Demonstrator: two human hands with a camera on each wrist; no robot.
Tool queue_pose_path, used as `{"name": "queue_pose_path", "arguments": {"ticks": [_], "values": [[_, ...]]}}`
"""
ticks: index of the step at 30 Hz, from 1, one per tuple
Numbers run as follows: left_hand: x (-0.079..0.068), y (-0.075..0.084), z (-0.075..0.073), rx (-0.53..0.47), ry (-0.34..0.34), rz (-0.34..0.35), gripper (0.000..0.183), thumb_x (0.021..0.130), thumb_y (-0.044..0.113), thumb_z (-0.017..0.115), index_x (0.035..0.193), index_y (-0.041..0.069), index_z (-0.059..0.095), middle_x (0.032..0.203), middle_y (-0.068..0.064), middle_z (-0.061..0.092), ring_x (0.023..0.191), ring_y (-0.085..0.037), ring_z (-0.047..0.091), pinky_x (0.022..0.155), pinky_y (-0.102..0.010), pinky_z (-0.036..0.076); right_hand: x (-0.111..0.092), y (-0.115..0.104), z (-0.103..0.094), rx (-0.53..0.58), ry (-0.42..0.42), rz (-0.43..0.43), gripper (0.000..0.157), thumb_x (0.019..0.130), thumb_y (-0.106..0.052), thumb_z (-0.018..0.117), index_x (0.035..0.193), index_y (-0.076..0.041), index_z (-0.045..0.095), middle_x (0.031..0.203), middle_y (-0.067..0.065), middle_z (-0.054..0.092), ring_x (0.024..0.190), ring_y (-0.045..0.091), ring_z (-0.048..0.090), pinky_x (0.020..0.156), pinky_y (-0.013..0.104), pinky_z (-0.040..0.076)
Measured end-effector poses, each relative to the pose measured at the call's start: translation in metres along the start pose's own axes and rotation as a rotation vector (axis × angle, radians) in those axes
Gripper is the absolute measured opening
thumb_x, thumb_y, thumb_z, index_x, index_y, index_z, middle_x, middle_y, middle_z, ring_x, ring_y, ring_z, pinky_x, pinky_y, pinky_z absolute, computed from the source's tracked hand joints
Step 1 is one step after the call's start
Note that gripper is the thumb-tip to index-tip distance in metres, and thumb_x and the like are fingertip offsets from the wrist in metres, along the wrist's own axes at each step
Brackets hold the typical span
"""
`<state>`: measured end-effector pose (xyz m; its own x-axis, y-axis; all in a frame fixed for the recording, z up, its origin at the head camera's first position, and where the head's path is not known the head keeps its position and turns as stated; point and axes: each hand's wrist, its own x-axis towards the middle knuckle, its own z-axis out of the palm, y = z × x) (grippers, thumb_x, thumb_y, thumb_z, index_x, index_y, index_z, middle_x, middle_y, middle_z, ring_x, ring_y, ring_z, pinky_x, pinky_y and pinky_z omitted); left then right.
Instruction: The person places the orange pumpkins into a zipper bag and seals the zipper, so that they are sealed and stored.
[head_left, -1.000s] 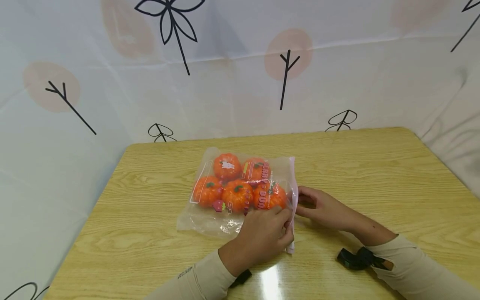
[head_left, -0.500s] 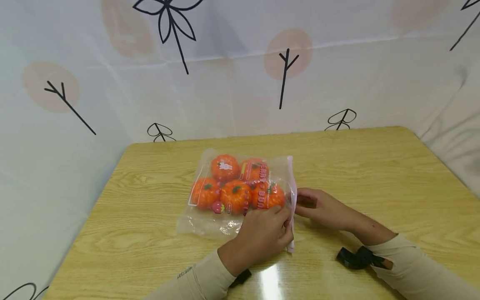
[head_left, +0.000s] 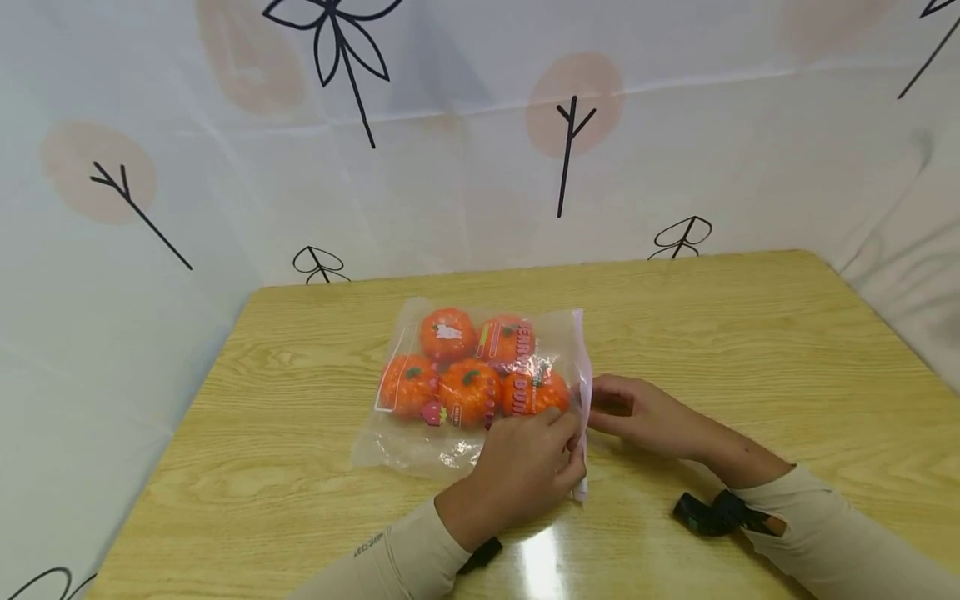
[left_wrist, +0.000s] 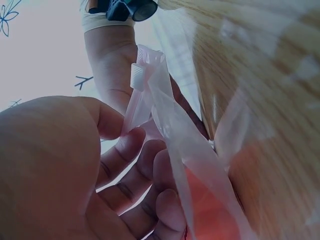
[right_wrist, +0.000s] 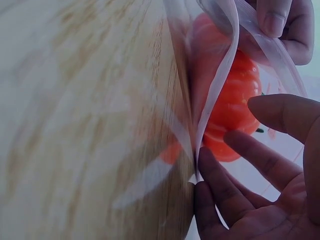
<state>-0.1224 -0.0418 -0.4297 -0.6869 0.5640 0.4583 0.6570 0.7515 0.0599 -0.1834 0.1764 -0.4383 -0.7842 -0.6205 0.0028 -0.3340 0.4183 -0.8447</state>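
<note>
A clear zip bag (head_left: 420, 454) with pink print lies flat on the table, its pink-edged mouth facing right. Several orange toy pumpkins (head_left: 469, 392) with green stems sit inside. My left hand (head_left: 517, 467) pinches the upper lip of the mouth between thumb and fingers; a ribbed slider (left_wrist: 137, 76) shows at the end of the zip in the left wrist view. At the mouth, my right hand (head_left: 645, 417) has its thumb apart and fingers spread. Its fingertips (right_wrist: 206, 156) are right at the lower lip, before the nearest pumpkin (right_wrist: 232, 100), and the mouth gapes between the two hands.
The wooden table (head_left: 750, 350) extends on all sides of the bag. Behind it hangs a white cloth (head_left: 465, 183) with plant drawings. Black wrist straps with cameras (head_left: 708, 514) sit at both sleeves.
Both hands keep nearly the same pose at the bag's mouth. The bag and pumpkins appear slightly further left, along with a small shift of the whole head view.
</note>
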Motion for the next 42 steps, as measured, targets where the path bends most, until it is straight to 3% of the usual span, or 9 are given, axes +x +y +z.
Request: {"name": "queue_pose_path", "arguments": {"ticks": [9,17,22,30,34,42], "values": [[0.0015,-0.0007,-0.0005,0.028,0.006,-0.006,0.014,0.089,0.032,0.065,0.079,0.025,0.059,0.067,0.013,0.052,0.048,-0.006,0.047,0.046,-0.023,0.024,0.0003,-0.0027,-0.0008,-0.001,-0.005,0.009,0.039,0.099,-0.025,0.061,0.134,-0.007,0.059,0.136,0.013,0.062,0.128,0.031,0.057,0.101,0.022,0.045],[0.0015,0.0000,0.0004,0.032,-0.020,-0.012,0.010,0.089,0.032,0.064,0.082,0.025,0.060,0.069,0.013,0.053,0.049,-0.006,0.048,0.053,-0.029,0.031,0.0007,-0.0022,0.0010,-0.001,-0.032,0.052,0.058,0.099,-0.030,0.061,0.149,-0.006,0.043,0.149,0.015,0.051,0.137,0.037,0.049,0.103,0.019,0.040],[0.0017,-0.0002,0.0003,0.042,-0.005,-0.010,0.010,0.089,0.033,0.064,0.083,0.025,0.061,0.069,0.013,0.054,0.049,-0.007,0.049,0.053,-0.031,0.035,0.0016,-0.0039,0.0004,-0.018,-0.033,0.040,0.058,0.099,-0.030,0.060,0.150,-0.008,0.043,0.151,0.015,0.049,0.139,0.037,0.047,0.108,0.032,0.041],[0.0019,0.0007,0.0024,0.076,0.047,0.010,0.010,0.089,0.032,0.065,0.084,0.024,0.065,0.067,0.012,0.056,0.048,-0.007,0.051,0.048,-0.028,0.029,0.0017,-0.0004,0.0005,0.000,-0.034,0.028,0.056,0.100,-0.029,0.060,0.150,-0.010,0.044,0.151,0.014,0.049,0.139,0.036,0.046,0.103,0.016,0.037],[0.0021,0.0009,0.0034,0.076,0.079,0.015,0.011,0.088,0.031,0.066,0.081,0.024,0.064,0.065,0.012,0.055,0.048,-0.006,0.051,0.046,-0.025,0.027,0.0017,0.0007,0.0004,0.002,-0.036,0.021,0.055,0.099,-0.028,0.060,0.149,-0.010,0.045,0.150,0.014,0.049,0.139,0.036,0.046,0.103,0.015,0.036],[0.0014,0.0016,0.0025,0.061,0.057,-0.004,0.012,0.088,0.032,0.067,0.079,0.025,0.062,0.065,0.012,0.055,0.048,-0.004,0.050,0.043,-0.022,0.027,0.0017,0.0028,0.0018,-0.022,-0.031,-0.007,0.047,0.100,-0.027,0.059,0.144,-0.014,0.052,0.146,0.009,0.055,0.136,0.032,0.049,0.103,0.018,0.040]]}}
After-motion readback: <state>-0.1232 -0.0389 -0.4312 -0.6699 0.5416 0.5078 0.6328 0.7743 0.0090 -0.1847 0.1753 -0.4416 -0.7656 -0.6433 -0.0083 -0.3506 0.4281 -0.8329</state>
